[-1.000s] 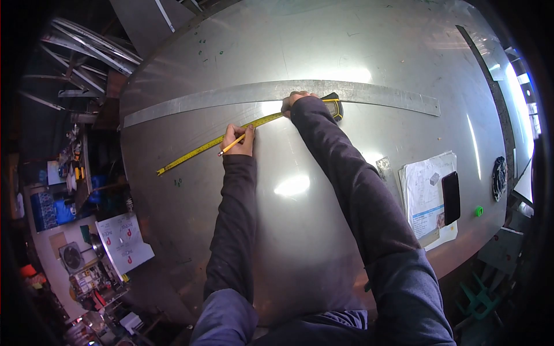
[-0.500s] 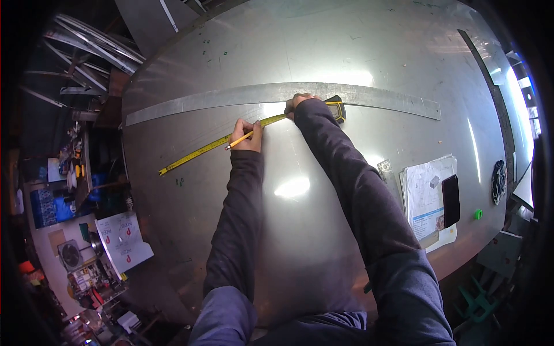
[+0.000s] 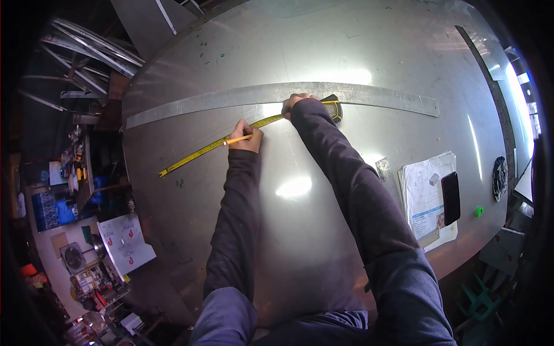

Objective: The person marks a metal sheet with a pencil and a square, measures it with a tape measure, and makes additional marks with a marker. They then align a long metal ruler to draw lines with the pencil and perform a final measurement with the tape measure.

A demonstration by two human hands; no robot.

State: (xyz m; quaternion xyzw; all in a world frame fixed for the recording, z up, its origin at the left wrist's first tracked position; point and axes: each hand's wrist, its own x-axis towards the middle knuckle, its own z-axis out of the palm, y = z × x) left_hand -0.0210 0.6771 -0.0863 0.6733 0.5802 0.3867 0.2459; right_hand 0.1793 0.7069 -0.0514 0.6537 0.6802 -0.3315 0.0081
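My left hand [image 3: 244, 137] is closed around a yellow pencil [image 3: 235, 139], its end pointing left, beside the tape blade. A yellow tape measure [image 3: 199, 152] lies pulled out across the metal sheet, with its hook end at the lower left. My right hand [image 3: 297, 104] grips the tape close to its black and yellow case [image 3: 332, 109], which shows partly behind the wrist. Just beyond both hands lies a long steel ruler [image 3: 231, 98], touching or nearly touching the right fingers. The right fingertips are partly hidden.
The large metal sheet [image 3: 300, 242] fills the work surface. Papers [image 3: 420, 193] with a black phone [image 3: 450, 199] on them lie at the right, near a small metal plate [image 3: 388, 173] and a green object [image 3: 479, 211]. Cluttered shelves and metal bars stand at the left.
The pencil in my left hand has swung from a steep slant to nearly level. My right hand and the tape case have shifted slightly left.
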